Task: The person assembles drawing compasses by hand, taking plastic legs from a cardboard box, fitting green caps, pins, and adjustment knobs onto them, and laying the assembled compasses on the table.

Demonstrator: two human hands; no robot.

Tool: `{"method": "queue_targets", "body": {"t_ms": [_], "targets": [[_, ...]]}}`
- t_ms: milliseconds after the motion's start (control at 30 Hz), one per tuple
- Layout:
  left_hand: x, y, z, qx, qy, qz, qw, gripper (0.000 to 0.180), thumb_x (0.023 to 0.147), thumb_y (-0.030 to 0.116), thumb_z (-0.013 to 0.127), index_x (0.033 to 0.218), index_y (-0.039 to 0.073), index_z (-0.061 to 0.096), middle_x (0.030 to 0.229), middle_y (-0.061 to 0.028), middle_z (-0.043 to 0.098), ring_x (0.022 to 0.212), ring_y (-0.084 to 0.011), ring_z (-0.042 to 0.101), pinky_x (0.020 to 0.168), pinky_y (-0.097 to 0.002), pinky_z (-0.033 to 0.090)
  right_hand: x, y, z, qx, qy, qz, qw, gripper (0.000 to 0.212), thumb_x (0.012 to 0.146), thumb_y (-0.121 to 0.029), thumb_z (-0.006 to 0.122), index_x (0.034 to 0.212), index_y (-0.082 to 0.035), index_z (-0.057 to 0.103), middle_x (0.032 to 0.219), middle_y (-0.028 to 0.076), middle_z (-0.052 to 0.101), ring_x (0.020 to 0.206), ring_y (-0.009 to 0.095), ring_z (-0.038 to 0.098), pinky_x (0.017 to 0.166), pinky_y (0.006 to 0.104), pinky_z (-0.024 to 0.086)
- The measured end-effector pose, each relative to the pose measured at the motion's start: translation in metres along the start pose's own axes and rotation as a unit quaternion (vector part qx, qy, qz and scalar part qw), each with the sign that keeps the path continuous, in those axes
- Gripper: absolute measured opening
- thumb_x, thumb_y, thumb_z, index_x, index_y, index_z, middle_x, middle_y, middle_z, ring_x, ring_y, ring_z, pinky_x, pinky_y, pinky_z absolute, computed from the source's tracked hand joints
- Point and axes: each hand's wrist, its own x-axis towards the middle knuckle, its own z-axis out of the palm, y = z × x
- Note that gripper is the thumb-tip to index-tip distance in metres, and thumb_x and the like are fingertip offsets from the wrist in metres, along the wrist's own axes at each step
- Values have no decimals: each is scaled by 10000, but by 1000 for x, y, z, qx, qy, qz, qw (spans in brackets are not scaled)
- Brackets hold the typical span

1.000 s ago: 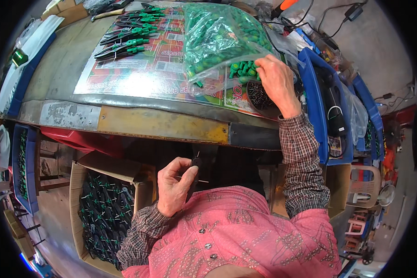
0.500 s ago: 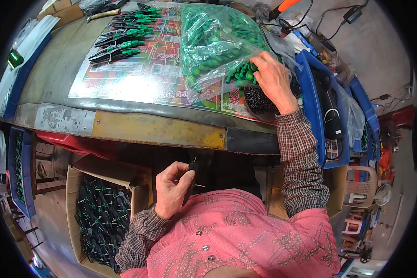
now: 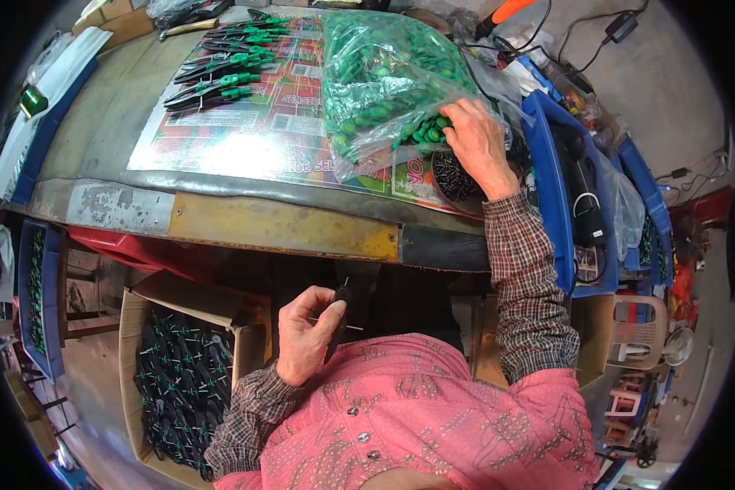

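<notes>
the fingers of the left hand are closed, and we see thumb and forefinger pinching a slim black plastic part with thin metal pins, just below the front edge of the workbench. the right hand's fingers curl down at the mouth of a clear plastic bag of green plastic pieces; we cannot tell whether they grip one. its forearm reaches forward over the bench edge, while the left wrist is bent near the pink shirt. beneath the bag we notice a printed sheet with large lettering and pale label panels, partly lost in glare.
</notes>
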Motion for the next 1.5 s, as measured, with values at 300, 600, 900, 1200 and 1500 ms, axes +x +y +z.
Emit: {"method": "queue_targets", "body": {"t_ms": [300,600,900,1200,1500], "targets": [[-9,0,1,7,5,-4,1000,73,930,82,620,914,11,623,667,49,562,521,3,426,470,-170,333,-2,-1,1,-16,-25,-8,1000,153,757,-92,715,902,-43,698,902,98,619,975,305,574,802,422,506],[-8,9,5,31,4,12,999,69,920,74,623,933,7,627,676,50,557,539,4,435,484,-166,331,-10,-25,-25,131,80,-74,985,255,811,-81,685,1063,-60,652,911,118,660,881,319,605,761,396,489],[-16,14,6,5,-6,-3,1000,85,932,73,616,973,-1,631,709,37,574,561,1,458,495,-157,351,-76,-116,-66,559,-58,143,815,226,854,-55,633,1076,-32,596,849,5,634,746,59,577,633,226,464],[-29,20,15,-11,-18,-10,1000,82,910,35,608,969,-8,645,721,42,575,574,7,430,503,-161,325,-120,-137,-73,578,-146,44,802,187,854,-3,626,1035,28,662,910,80,639,718,107,603,633,227,492],[-34,21,16,14,-46,9,999,94,900,32,616,968,-11,664,736,42,580,593,2,425,524,-168,321,-129,-135,-70,631,-167,65,755,161,871,-67,687,1013,3,656,932,69,664,767,108,630,659,234,509]]}}
